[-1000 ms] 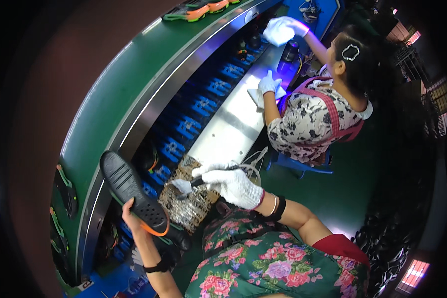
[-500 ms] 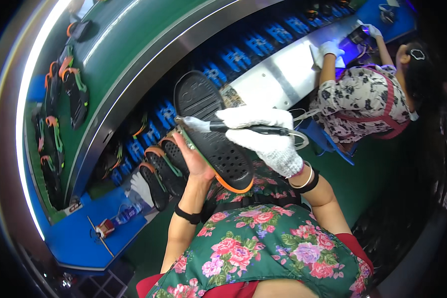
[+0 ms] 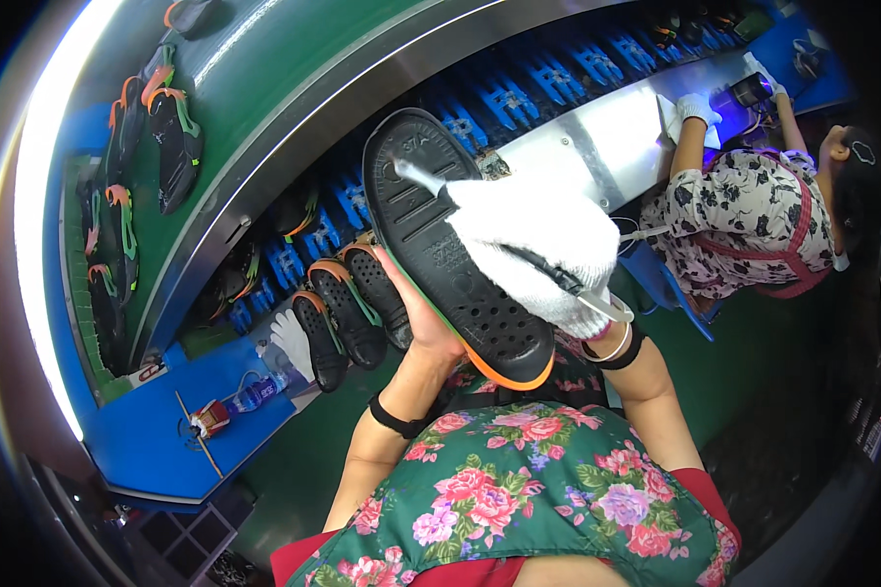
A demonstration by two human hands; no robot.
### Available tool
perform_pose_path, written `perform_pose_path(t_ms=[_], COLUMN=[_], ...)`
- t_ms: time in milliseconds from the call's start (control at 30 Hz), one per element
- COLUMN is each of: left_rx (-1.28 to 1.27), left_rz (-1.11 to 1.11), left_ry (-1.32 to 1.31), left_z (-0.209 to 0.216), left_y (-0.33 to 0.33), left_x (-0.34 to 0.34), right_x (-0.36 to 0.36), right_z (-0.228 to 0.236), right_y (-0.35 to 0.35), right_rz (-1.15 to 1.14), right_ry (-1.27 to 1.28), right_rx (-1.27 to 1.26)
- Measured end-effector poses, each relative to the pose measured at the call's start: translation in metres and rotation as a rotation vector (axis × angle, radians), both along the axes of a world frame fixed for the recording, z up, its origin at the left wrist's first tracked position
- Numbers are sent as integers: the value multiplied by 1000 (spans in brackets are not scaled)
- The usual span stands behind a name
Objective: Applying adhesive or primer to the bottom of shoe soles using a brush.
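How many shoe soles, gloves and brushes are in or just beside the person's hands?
Shoe soles: 4, one held and three standing beside it
White gloves: 2, one worn on the right hand, one lying loose
Brushes: 1
Total: 7

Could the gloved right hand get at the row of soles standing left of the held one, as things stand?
Probably not directly. The right hand grips a brush against the held sole, which the left hand props between it and the row of soles.
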State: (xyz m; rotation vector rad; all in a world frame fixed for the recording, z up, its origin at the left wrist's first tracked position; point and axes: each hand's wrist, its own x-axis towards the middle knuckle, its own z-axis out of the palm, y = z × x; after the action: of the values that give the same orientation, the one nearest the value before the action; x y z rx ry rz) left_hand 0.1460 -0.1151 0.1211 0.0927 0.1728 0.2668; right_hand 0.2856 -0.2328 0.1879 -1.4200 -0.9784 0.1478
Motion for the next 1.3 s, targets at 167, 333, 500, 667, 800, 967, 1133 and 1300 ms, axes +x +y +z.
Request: perform_pose_path(t_ms=[167,333,500,667,800,967,1133,1300], left_rx=[8,508,83,337,277,65,40,35], left_rz=[98,7,-52,-122,-49,15,-10,-55], left_ry=[241,294,-564,-57,-6,-36,-44,-42], left_z=[-2,-27,-61,-52,-53,-59,-61,-58], left_y=[-22,-12,5,-6,-3,9,13,10], left_x=[13,15,22,6,8,-1,-4,2], right_x=[8,-19,-5,-25,-5,-17,-13,-26], right_z=[-7,-10,-37,-17,-15,-10,-5,-7], right_y=[-2,12,-12,6,-6,-3,-2,3], right_rz=[-60,-30,-33,-152,-73,-164,38,-138], right_ry=[-60,-48,-83,-207,-42,-86,-29,-88], right_rx=[-4,150,66,90,298,96,144,81])
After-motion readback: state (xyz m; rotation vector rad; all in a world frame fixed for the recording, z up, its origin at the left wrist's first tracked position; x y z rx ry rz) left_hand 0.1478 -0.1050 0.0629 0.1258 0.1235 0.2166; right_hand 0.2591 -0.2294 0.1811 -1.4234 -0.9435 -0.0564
